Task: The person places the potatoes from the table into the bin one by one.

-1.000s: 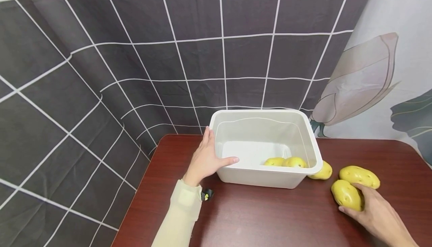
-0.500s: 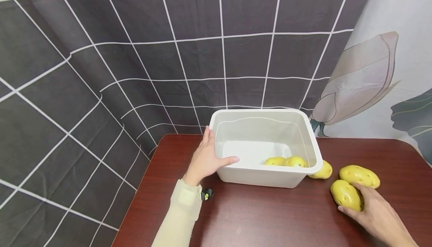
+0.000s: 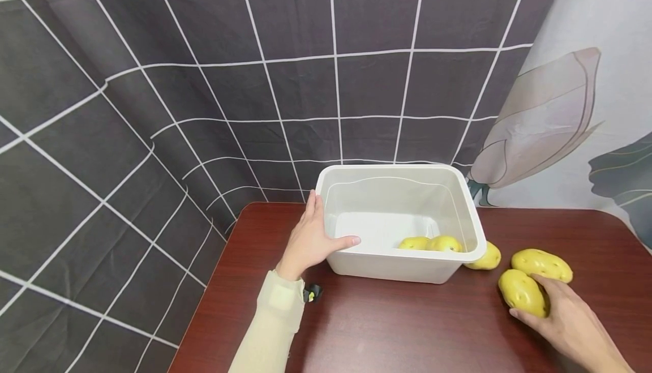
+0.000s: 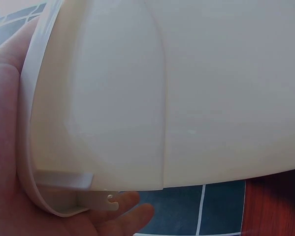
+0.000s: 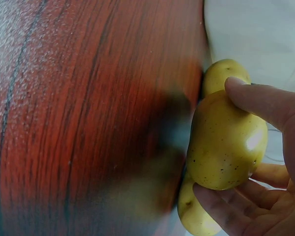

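A white plastic bin (image 3: 397, 268) stands on the table, and my left hand (image 3: 308, 243) grips its left front corner. The thumb lies over the front rim while the fingers reach along the left side; the left wrist view shows fingertips (image 4: 145, 211) curling past the bin's rim. My right hand (image 3: 573, 319) holds a yellow potato (image 3: 520, 291) between thumb and fingers, at the tabletop to the right of the bin. Just behind it lies a second potato (image 3: 542, 265). Another potato (image 3: 488, 257) sits against the bin's right side, partly hidden by it.
Two potatoes (image 3: 445, 243) are visible inside the bin at its right front, half covered by the front wall. The reddish-brown table (image 3: 387, 328) ends at a dark checked curtain (image 3: 295, 90) behind and left. A pale flowered curtain (image 3: 565, 135) hangs at the right.
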